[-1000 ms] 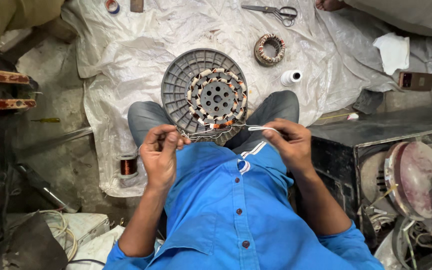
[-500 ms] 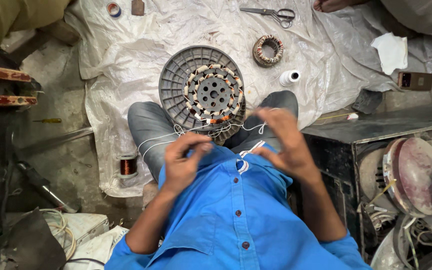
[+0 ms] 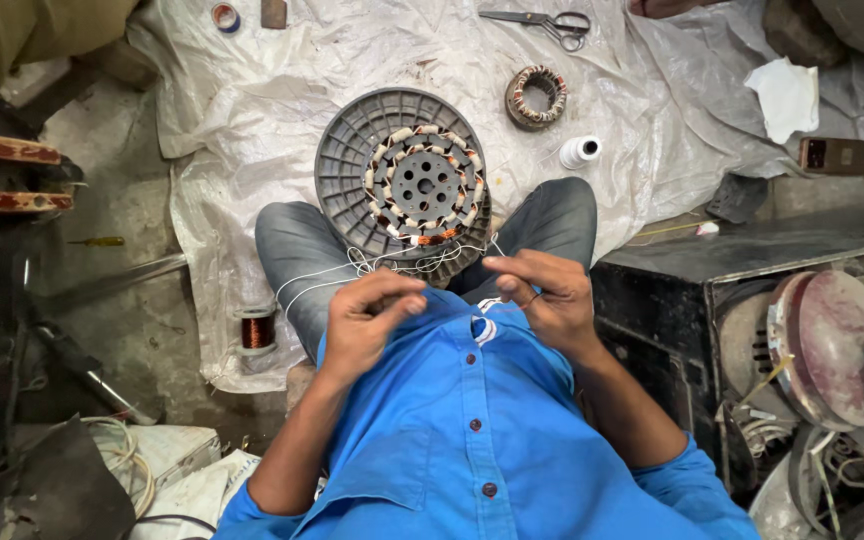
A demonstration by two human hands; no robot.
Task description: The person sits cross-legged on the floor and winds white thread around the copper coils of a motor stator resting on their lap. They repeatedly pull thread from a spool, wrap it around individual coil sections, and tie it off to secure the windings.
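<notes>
Thread work is the step in hand, by the look of it: thin white thread (image 3: 352, 268) runs from both hands to the round grey finned stator with copper windings (image 3: 414, 186), which rests on the person's lap between the knees, over a crumpled white plastic sheet (image 3: 252, 120). The left hand (image 3: 367, 322) has its fingers curled in narrow around the thread; the right hand (image 3: 542, 295) pinches it between thumb and fingertips. Tying or lacing the coils seems likely, and the next pull would call for even tension without snagging the loose loops near the stator's rim. Whether a knot is already formed is hidden by the fingers, and the thread's path through the windings is too fine to follow. A white thread spool (image 3: 580, 152) stands well apart.
</notes>
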